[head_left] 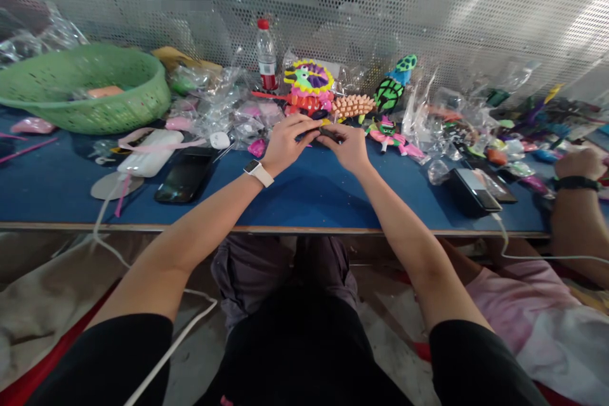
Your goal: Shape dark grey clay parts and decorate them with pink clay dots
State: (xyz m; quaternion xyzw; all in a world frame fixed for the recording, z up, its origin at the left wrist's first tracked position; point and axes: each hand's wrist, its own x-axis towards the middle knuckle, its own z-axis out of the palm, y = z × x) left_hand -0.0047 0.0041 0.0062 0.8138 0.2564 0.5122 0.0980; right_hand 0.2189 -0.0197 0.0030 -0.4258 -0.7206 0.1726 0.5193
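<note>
My left hand point(287, 141) and my right hand point(349, 146) meet over the blue table point(304, 193), fingers curled. Between them they pinch a small dark piece point(323, 134) that I cannot name. A white watch point(258, 173) sits on my left wrist. Just behind the hands lie bright clay-like figures: a purple and yellow round one point(309, 77), an orange spiky one point(353, 105), a green turtle-like one point(391, 92) and a pink and green one point(391, 134).
A green basket point(85, 85) stands at the left. A black phone point(185, 176), a white pouch point(150, 152) and a red-capped bottle point(266, 54) are nearby. Clear plastic bags point(219, 108) litter the back. Another person's arm point(575, 193) rests at the right beside a dark device point(471, 189).
</note>
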